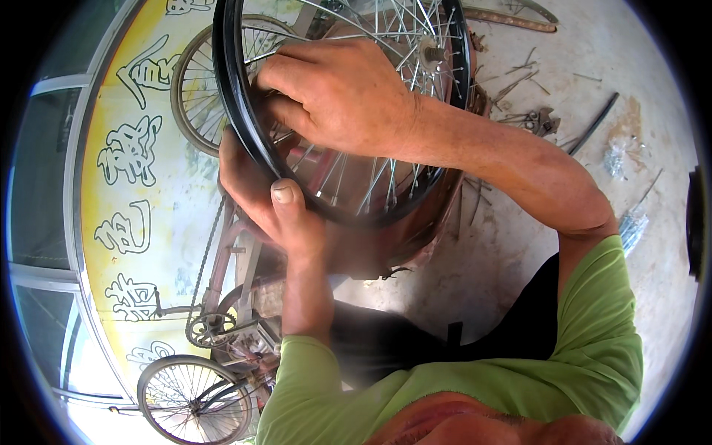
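Note:
A spoked wheel with a black rim (228, 63) is tilted in front of me at the top of the view, its silver spokes running to a hub (432, 53) with a short axle stub. My left hand (268, 196) grips the rim's lower left, thumb on the near side and fingers curled round the outside. Over the spokes, my right hand (345, 96) reaches across from the right, fingers bent together just inside the rim, near the left hand. Whatever its fingertips pinch is hidden behind the hand. Beneath the wheel is a dull reddish surface (363, 248), partly blurred.
To the left, a cycle frame with a chain and crank (211, 328) stands by a yellow-white lettered panel (137, 233), with a spoked wheel (194, 400) below. On the concrete floor at right lie metal parts (541, 121), a dark rod (595, 122) and a clear plastic packet (633, 226).

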Demonstrator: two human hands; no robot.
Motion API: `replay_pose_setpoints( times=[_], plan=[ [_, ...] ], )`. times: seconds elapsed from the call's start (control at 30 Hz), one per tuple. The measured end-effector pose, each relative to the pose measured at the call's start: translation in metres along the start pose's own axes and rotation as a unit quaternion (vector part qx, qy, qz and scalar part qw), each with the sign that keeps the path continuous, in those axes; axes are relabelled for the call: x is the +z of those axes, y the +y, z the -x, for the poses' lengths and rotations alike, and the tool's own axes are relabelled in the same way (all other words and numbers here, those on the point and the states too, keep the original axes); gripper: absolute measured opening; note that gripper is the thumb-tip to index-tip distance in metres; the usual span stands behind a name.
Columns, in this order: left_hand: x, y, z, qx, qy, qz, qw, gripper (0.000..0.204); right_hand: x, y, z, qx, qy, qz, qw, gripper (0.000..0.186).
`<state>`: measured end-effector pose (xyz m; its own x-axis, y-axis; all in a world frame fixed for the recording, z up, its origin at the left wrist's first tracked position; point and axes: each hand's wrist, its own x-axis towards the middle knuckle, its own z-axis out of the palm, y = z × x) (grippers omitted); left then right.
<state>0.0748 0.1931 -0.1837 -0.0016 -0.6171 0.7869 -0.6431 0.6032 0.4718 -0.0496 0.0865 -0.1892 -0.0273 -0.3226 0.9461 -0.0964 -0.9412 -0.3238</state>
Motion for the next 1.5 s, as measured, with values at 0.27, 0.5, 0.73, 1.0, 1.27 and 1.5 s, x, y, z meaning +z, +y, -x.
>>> replay_pose_setpoints(
  times=[0.27,0.5,0.73,1.0,1.27,1.5],
  plan=[
    [0.011,-0.001,0.0,0.009,0.044,0.021,0.999,0.101,-0.027,0.012,-0.017,-0.031,0.083,-0.008,0.996,0.012],
    [0.01,0.0,0.003,-0.002,0.051,0.013,0.999,0.102,-0.052,0.017,-0.042,0.069,-0.191,-0.17,0.964,0.015],
    [0.01,0.0,0.004,-0.005,0.048,0.001,0.999,0.104,-0.019,0.021,-0.034,0.074,-0.145,-0.117,0.98,0.023],
    [0.014,0.001,0.004,-0.008,0.041,0.003,0.999,0.104,-0.017,0.02,-0.027,0.101,-0.072,-0.178,0.976,0.025],
    [0.011,0.002,0.007,-0.018,0.051,-0.011,0.998,0.104,-0.026,0.021,-0.04,0.159,-0.183,-0.222,0.944,0.025],
    [0.014,0.001,0.007,-0.016,0.054,-0.004,0.998,0.104,-0.028,0.013,-0.038,0.181,-0.186,-0.22,0.94,0.027]
  ],
)
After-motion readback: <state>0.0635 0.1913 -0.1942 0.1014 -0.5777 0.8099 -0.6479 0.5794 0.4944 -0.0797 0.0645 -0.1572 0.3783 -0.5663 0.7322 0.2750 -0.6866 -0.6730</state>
